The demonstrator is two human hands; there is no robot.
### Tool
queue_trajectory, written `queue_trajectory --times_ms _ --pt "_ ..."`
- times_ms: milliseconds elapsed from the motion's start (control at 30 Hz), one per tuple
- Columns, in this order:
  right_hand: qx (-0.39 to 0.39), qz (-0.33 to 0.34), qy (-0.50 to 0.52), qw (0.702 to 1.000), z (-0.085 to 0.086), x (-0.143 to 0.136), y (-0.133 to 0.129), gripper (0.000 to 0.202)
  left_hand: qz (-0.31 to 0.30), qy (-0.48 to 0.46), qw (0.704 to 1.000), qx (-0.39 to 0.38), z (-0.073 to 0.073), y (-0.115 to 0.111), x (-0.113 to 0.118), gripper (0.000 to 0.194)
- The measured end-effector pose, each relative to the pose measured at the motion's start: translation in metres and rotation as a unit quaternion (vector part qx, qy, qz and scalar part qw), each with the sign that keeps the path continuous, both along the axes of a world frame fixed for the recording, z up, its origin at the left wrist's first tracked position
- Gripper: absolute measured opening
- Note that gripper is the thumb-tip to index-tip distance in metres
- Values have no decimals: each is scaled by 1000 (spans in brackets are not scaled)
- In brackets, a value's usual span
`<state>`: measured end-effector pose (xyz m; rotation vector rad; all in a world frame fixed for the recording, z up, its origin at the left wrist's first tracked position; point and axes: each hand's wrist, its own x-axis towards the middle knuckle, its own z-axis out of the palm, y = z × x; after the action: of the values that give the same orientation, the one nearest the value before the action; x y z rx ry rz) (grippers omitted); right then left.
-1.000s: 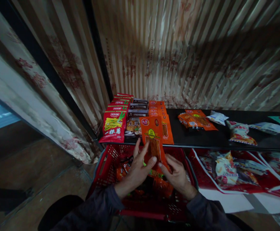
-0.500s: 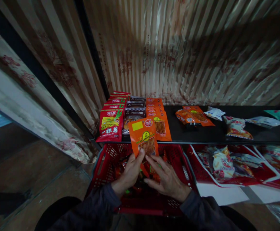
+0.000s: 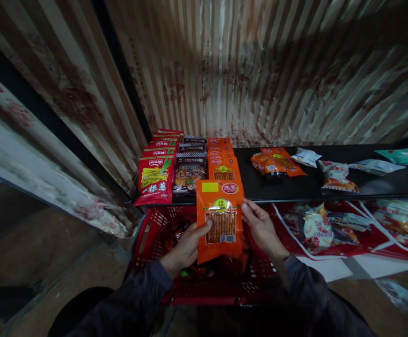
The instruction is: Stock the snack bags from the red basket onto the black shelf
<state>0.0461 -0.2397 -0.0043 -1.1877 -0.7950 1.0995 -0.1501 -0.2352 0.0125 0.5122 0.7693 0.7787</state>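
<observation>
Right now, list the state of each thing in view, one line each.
orange packet: sealed, upright, held above the basket
left hand: grip on the packet's left edge
right hand: grip on its right edge
red basket: open, packets inside
shelf rows: sealed packets, overlapped neatly

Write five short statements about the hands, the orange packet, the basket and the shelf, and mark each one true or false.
1. Both hands hold one orange snack packet. True: the left hand grips its left edge, the right hand its right edge.
2. The packet is held over a red plastic basket. True.
3. The basket is blue. False: it is red.
4. On the black shelf, the red packets stand at the right end. False: they form the leftmost row, beside the dark packets and the orange row.
5. The held packet lies flat on the shelf. False: it is held up in front of the shelf edge.
</observation>
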Motion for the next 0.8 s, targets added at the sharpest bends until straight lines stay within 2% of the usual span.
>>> queue_trajectory --times_ms 133,267,500,800 --pt "-1 -10 94 995 10 -4 0 38 -18 -2 1000 -15 -4 -3 0 49" --pt "5 -2 117 993 19 -6 1 32 -21 -5 1000 -19 -7 -3 1 44" --pt "-13 2 111 994 12 -2 0 33 0 -14 1000 -17 -3 1 0 37" --pt "-14 162 47 986 8 -4 -8 33 63 -30 998 5 4 11 -3 34"
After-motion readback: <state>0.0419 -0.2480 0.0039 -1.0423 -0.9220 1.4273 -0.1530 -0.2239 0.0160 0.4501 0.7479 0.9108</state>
